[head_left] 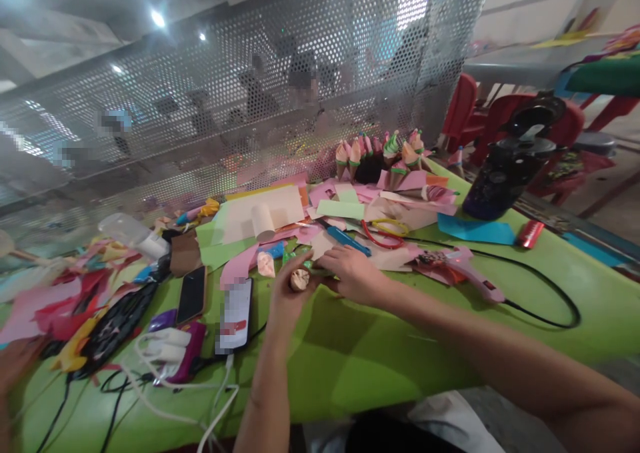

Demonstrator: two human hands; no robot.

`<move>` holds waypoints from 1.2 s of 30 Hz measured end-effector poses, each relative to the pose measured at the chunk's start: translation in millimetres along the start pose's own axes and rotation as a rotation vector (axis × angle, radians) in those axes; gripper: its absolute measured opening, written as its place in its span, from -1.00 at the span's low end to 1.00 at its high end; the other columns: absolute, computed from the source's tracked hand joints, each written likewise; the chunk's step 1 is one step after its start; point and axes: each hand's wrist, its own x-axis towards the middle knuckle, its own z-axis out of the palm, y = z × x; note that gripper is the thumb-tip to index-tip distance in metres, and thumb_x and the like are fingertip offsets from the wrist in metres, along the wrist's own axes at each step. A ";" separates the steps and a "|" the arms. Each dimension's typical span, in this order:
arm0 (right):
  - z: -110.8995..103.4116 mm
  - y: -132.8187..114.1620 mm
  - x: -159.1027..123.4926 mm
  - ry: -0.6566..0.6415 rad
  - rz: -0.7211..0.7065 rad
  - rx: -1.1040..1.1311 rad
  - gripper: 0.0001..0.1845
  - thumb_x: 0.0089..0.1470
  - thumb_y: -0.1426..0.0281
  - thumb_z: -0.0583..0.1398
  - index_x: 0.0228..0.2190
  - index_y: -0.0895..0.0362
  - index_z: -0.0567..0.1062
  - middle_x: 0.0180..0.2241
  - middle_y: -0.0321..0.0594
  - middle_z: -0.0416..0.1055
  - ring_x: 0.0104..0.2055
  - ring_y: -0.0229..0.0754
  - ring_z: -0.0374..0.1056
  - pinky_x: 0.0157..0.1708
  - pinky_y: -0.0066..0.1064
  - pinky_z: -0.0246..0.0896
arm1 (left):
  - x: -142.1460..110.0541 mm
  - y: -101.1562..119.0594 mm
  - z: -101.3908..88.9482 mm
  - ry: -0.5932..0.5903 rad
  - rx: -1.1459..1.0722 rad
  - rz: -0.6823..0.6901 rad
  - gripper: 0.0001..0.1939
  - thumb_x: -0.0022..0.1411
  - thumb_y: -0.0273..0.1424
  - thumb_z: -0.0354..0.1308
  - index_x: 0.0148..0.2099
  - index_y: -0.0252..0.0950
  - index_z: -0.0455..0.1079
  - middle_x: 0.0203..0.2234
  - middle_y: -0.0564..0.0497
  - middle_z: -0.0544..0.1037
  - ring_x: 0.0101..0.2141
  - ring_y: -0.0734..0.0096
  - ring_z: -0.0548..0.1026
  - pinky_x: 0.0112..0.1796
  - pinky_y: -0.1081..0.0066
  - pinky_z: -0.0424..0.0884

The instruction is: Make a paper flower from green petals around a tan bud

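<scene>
Head view: to the left of the pink glue gun (475,276), a small pale roll (300,280) in the left hand (289,292), fingers curled closed around it, round end toward the camera. Best to steady it lightly, without crushing that end. Close beside it, the right hand (353,274), fingers bent and partly open; cannot tell whether touching the roll or pinching anything. Better to work with fingertips, turning the roll little by little, wrist away from the glue gun's nozzle, possibly hot.

Left of the glue gun and beyond the right hand, a blue tool (349,240) and red and yellow loops (391,226) among paper scraps (341,209), likely to snag. Beyond the glue gun, a black bottle (505,180), lid open, easy to knock, and a red cylinder (531,234). Far left of the glue gun, a lit phone (240,316) and white cable (227,373), best not dragged by the left forearm.
</scene>
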 end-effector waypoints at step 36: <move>1.3 10.1 2.6 0.113 -0.061 0.140 -0.73 0.08 0.40 0.34 -0.14 0.17 0.54 -0.23 -0.10 0.58 -0.18 -0.04 0.43 -0.17 -0.28 0.27 | -1.7 4.1 5.3 0.110 0.041 0.101 -0.70 -0.10 -0.26 0.46 -0.35 -0.25 0.47 -0.46 0.08 0.51 -0.40 0.41 0.45 -0.33 0.45 0.39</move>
